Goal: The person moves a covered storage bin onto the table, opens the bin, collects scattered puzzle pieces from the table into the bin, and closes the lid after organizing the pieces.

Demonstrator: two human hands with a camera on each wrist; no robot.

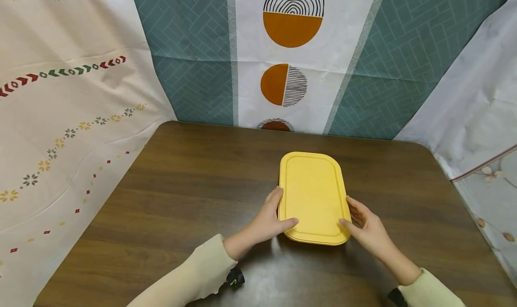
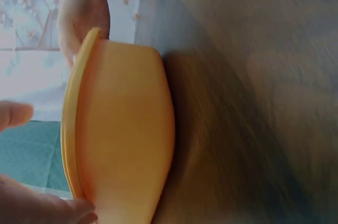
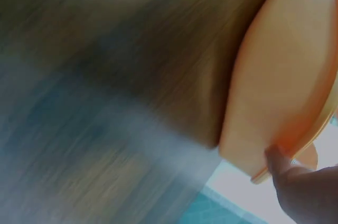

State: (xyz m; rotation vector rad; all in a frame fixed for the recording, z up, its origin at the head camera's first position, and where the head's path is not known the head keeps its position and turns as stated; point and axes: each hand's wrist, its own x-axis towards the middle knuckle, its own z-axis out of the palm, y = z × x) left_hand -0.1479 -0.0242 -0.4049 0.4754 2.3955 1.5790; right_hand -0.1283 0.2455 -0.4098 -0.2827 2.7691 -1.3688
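Observation:
A yellow lidded container (image 1: 313,195), rectangular with rounded corners, sits right of the middle of the brown table. My left hand (image 1: 264,219) holds its near left side, with the fingers along the edge and the thumb over the lid. In the left wrist view, left fingertips (image 2: 84,211) touch the container's rim, while the thumb (image 2: 16,114) stands a little off the lid. On the near right side, my right hand (image 1: 369,228) grips the edge, its thumb at the lid's border. A right fingertip (image 3: 274,156) presses just under the rim. The container's inside is hidden by the lid.
The wooden table (image 1: 181,177) stretches out on both sides of the container. A teal and white patterned cloth (image 1: 194,51) hangs behind its far edge. Light cloths hang at the left (image 1: 81,118) and right (image 1: 480,100). Both wrist views are blurred.

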